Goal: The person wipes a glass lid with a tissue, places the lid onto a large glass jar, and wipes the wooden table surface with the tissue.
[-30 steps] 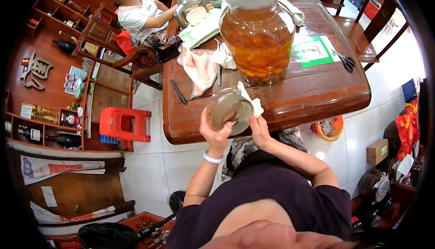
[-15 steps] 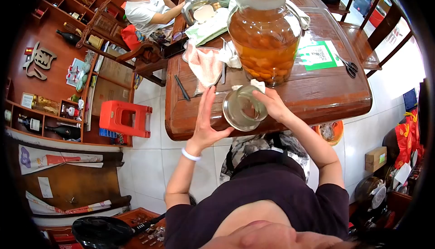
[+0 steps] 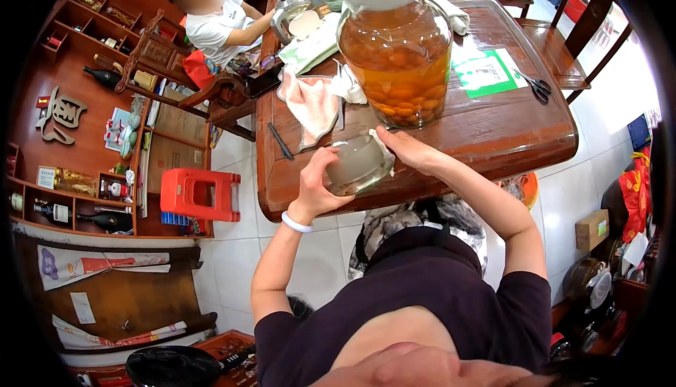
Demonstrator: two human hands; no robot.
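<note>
Over the table's near edge I hold a hollow, clear glass lid (image 3: 358,165), tilted on its side. My left hand (image 3: 315,186) curls around its left rim, thumb below and fingers above. On the far right side, my right hand (image 3: 408,151) presses a white cloth or tissue (image 3: 382,149) against the glass; its fingers are partly hidden. Just beyond stands a big glass jar (image 3: 394,56) of amber liquid, orange fruit-like pieces settled at its bottom. Left of the jar lie a pink towel (image 3: 308,105) and a crumpled white cloth (image 3: 348,84).
The wooden table (image 3: 493,144) also bears a dark pen-like stick (image 3: 280,141), a green-and-white card (image 3: 486,73), scissors (image 3: 539,90) and a glass kettle (image 3: 289,14). Another person (image 3: 218,24) sits at the far left. A red stool (image 3: 201,195) stands on the floor to the left.
My left hand has closed from spread fingers onto the glass lid's rim. The lid has turned and shifted slightly left, and my right hand has moved to its outer right side.
</note>
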